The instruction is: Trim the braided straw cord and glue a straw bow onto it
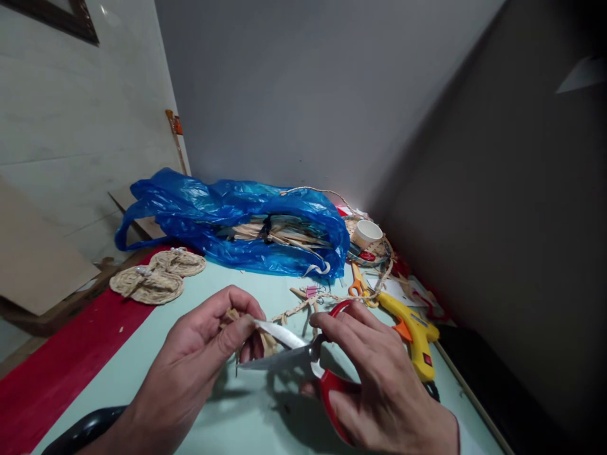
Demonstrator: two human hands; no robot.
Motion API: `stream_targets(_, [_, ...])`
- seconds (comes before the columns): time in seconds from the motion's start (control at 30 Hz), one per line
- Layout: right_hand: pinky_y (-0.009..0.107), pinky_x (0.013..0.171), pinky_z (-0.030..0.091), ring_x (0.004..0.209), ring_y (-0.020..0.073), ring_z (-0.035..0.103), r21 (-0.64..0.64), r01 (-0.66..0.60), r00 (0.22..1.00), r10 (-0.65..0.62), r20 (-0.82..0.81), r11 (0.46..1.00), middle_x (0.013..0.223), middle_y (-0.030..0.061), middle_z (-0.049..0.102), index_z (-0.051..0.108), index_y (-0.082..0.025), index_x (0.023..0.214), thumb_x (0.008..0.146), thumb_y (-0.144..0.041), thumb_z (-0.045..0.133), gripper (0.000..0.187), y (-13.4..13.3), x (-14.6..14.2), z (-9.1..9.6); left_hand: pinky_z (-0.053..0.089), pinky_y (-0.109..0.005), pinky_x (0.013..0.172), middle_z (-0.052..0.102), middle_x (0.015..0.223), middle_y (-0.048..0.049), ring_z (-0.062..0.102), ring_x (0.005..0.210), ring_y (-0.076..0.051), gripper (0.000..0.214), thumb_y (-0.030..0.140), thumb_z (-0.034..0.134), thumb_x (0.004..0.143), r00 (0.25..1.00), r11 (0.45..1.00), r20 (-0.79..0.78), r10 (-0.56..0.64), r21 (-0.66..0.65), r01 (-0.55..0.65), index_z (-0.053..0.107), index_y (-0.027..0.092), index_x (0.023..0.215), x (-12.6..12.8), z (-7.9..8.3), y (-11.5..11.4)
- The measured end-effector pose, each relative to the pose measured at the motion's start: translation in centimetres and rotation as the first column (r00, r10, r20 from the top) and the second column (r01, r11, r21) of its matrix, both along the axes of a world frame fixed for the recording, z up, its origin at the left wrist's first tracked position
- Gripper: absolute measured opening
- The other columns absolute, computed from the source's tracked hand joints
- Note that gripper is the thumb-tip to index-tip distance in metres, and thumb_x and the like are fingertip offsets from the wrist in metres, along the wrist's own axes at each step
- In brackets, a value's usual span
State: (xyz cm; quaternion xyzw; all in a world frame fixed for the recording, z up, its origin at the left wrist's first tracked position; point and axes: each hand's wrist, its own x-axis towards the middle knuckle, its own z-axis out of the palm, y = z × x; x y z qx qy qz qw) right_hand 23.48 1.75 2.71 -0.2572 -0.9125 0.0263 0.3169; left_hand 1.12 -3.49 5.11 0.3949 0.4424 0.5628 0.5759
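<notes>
My right hand (374,373) grips red-handled scissors (284,357), with fingers through the loops. The blades are spread apart and point left toward my other hand. My left hand (203,347) is closed, thumb against fingers, on a piece of tan straw braid (269,343). One blade tip touches or nearly touches the left thumb; the other blade passes below the straw. Part of the straw is hidden behind the left fingers. A thin braided cord (303,306) runs behind the scissors toward the right.
A blue plastic bag (190,205) holds bundled straw strips (294,235). Woven straw slippers (147,285) lie at left on a red strip (61,360). At right are a yellow glue gun (420,344), orange-handled scissors (356,278) and a white cup (367,232) on a woven tray.
</notes>
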Motion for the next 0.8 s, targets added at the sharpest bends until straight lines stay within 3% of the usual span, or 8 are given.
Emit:
stream_targets(0.3, [0.038,0.065,0.044,0.078,0.0259,0.057,0.014,0.024,0.999,-0.024,0.032,1.0,0.094,0.0091,0.066,0.048,-0.017,0.126,0.078,-0.025,0.063,0.05,0.3,0.2,-0.1,0.048,-0.015,0.054,0.069,0.065,0.0033,0.057,0.057,-0.009,0.016,0.038,0.08,0.078,0.987,0.996,0.151,-0.047,-0.071,0.058,0.071,0.024,0.078,0.5,-0.1,0.3])
stream_targets(0.5, [0.035,0.064,0.043,0.076,0.023,0.056,-0.055,-0.004,1.0,0.005,0.024,0.998,0.088,0.0059,0.065,0.051,-0.016,0.127,0.076,-0.022,0.064,0.054,-0.5,-0.2,0.1,0.042,-0.014,0.053,0.067,0.057,0.0017,0.053,0.055,-0.009,0.019,0.042,0.075,0.082,0.996,0.992,0.028,-0.09,-0.085,0.092,0.07,0.023,0.078,0.7,-0.8,-0.2])
stream_targets(0.8, [0.03,0.058,0.038,0.071,0.0202,0.053,-0.006,-0.025,1.0,0.025,0.015,1.0,0.08,0.0046,0.06,0.048,-0.012,0.131,0.078,-0.017,0.058,0.054,-0.8,0.0,0.0,0.043,-0.016,0.059,0.071,0.063,0.0,0.054,0.062,-0.012,0.012,0.035,0.07,0.085,0.99,0.99,0.051,-0.13,-0.049,0.132,0.071,0.023,0.081,0.3,-1.0,0.1])
